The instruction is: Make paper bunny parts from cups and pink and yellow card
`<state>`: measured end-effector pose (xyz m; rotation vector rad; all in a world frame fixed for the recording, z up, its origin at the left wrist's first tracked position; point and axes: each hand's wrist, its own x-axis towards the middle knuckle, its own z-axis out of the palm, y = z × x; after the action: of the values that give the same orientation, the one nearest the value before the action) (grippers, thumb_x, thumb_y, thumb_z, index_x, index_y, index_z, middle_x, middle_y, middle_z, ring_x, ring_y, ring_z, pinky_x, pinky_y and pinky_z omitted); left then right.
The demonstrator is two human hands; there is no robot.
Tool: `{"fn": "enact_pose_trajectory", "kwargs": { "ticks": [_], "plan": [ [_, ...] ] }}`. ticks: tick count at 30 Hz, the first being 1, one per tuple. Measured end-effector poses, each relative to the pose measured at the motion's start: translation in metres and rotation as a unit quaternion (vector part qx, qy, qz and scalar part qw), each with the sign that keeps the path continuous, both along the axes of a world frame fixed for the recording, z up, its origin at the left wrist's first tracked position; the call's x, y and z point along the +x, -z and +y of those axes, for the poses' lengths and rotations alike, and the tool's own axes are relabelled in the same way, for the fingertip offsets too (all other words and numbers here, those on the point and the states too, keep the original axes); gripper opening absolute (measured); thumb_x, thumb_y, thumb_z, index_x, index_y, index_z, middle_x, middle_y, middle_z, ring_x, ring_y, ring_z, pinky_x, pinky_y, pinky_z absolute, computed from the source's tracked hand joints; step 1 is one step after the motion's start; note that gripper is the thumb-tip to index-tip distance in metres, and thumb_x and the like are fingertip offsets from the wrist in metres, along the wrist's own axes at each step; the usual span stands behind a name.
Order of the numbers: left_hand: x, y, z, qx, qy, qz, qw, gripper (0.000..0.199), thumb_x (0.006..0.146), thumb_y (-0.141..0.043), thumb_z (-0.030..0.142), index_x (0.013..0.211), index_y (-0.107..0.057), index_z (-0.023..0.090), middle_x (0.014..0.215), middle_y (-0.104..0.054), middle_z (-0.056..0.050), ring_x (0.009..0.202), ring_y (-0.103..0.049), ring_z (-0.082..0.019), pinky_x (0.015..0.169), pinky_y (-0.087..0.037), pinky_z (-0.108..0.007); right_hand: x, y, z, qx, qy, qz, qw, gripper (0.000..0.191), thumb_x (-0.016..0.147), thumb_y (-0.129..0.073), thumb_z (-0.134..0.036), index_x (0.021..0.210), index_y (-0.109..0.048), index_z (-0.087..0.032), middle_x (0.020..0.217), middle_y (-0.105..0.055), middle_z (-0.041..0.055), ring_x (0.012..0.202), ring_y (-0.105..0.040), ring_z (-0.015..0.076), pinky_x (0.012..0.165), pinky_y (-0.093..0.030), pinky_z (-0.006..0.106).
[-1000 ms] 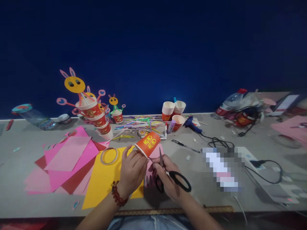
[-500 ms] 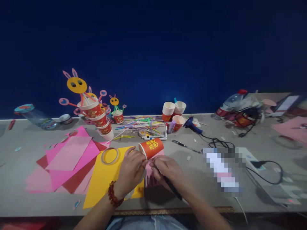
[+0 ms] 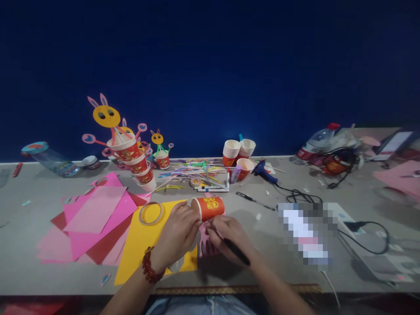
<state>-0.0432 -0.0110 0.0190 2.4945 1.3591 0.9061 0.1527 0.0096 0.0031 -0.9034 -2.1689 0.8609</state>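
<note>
Head view, items listed from the grip outward. Your left hand [image 3: 180,227]: fingertips pinched together at the near edge of the red cup [image 3: 211,209], at its rim. Your right hand [image 3: 231,236]: curled around the scissors [image 3: 236,252], black handles towards you and slightly right, blades mostly hidden by the fingers; whether the blades are parted, you cannot tell from here.

Red cup, one, yellow lettering: tipped on its side, long axis running roughly left to right, mouth to the left, base to the right. It lies just on the far side of your fingertips. Your left hand is the nearer to the mouth, touching it; your right hand lies along the near side of the wall, more towards the base, contact unclear.

Beneath and about your hands: pink sheet [image 3: 213,248] with cut slots, near side of the cup; yellow sheet [image 3: 129,256], left, bearing a ring of tape [image 3: 150,224]. Right: pen [image 3: 254,200], lying slantwise. Far: loose straws [image 3: 197,168], stacked cups [image 3: 231,148], blue glue gun [image 3: 265,175]. Far left: cup figure [image 3: 124,149] with yellow face, upright.
</note>
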Motion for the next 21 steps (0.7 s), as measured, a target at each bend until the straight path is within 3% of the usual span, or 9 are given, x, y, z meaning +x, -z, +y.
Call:
{"fn": "enact_pose_trajectory", "kwargs": {
  "ticks": [3, 7, 12, 14, 16, 18, 21],
  "plan": [
    [0.007, 0.003, -0.002, 0.048, -0.024, 0.006, 0.999, 0.017, 0.094, -0.045, 0.011, 0.087, -0.057, 0.020, 0.081, -0.066, -0.003, 0.081, -0.059, -0.019, 0.103, -0.041, -0.047, -0.005, -0.002, -0.008, -0.089, 0.046, 0.091, 0.991, 0.016, 0.096, -0.046, -0.027, 0.085, -0.056, -0.021, 0.077, -0.068, 0.0022, 0.068, -0.062, 0.0158, 0.065, -0.048, 0.027],
    [0.015, 0.006, -0.004, 0.080, -0.047, 0.027, 0.995, 0.018, 0.091, -0.046, 0.009, 0.084, -0.057, 0.021, 0.079, -0.065, -0.002, 0.079, -0.058, -0.019, 0.104, -0.039, -0.048, -0.016, -0.002, -0.016, -0.259, 0.110, 0.261, 0.924, 0.017, 0.096, -0.050, -0.036, 0.088, -0.055, -0.021, 0.071, -0.067, -0.0001, 0.057, -0.060, 0.0139, 0.053, -0.048, 0.023],
    [0.019, 0.014, -0.004, 0.092, -0.071, 0.010, 0.993, 0.019, 0.092, -0.046, 0.011, 0.083, -0.060, 0.021, 0.077, -0.066, -0.003, 0.079, -0.059, -0.020, 0.101, -0.041, -0.046, -0.023, 0.002, -0.017, -0.349, 0.134, 0.300, 0.878, 0.017, 0.093, -0.053, -0.039, 0.085, -0.054, -0.024, 0.066, -0.066, -0.0019, 0.043, -0.056, 0.0129, 0.036, -0.041, 0.020],
    [0.019, 0.019, -0.004, 0.096, -0.078, -0.017, 0.992, 0.019, 0.093, -0.046, 0.012, 0.085, -0.061, 0.021, 0.079, -0.067, -0.003, 0.081, -0.059, -0.020, 0.099, -0.042, -0.045, -0.021, 0.000, -0.017, -0.324, 0.134, 0.296, 0.889, 0.017, 0.094, -0.052, -0.038, 0.086, -0.054, -0.024, 0.066, -0.065, -0.0014, 0.046, -0.058, 0.0134, 0.039, -0.044, 0.021],
    [0.018, 0.024, -0.003, 0.072, -0.076, -0.077, 0.992, 0.018, 0.093, -0.048, 0.015, 0.084, -0.062, 0.022, 0.081, -0.068, -0.004, 0.083, -0.060, -0.021, 0.092, -0.045, -0.041, -0.018, -0.004, -0.016, -0.253, 0.122, 0.255, 0.925, 0.016, 0.095, -0.051, -0.036, 0.085, -0.055, -0.023, 0.070, -0.066, 0.0002, 0.054, -0.061, 0.0147, 0.050, -0.050, 0.024],
    [0.017, 0.028, -0.003, -0.006, -0.073, -0.177, 0.981, 0.013, 0.094, -0.052, 0.021, 0.086, -0.062, 0.021, 0.085, -0.069, -0.004, 0.084, -0.062, -0.020, 0.083, -0.048, -0.035, -0.015, -0.009, -0.015, -0.152, 0.110, 0.175, 0.967, 0.013, 0.093, -0.051, -0.030, 0.084, -0.056, -0.022, 0.074, -0.068, 0.0020, 0.062, -0.064, 0.0164, 0.059, -0.051, 0.027],
    [0.019, 0.031, -0.002, -0.162, -0.075, -0.350, 0.920, 0.016, 0.095, -0.055, 0.033, 0.091, -0.062, 0.019, 0.087, -0.069, -0.005, 0.083, -0.065, -0.020, 0.076, -0.051, -0.031, -0.014, -0.011, -0.011, -0.007, 0.098, 0.083, 0.992, 0.013, 0.089, -0.052, -0.020, 0.077, -0.056, -0.023, 0.075, -0.069, 0.0029, 0.068, -0.066, 0.0187, 0.066, -0.050, 0.029]
  ]
}}
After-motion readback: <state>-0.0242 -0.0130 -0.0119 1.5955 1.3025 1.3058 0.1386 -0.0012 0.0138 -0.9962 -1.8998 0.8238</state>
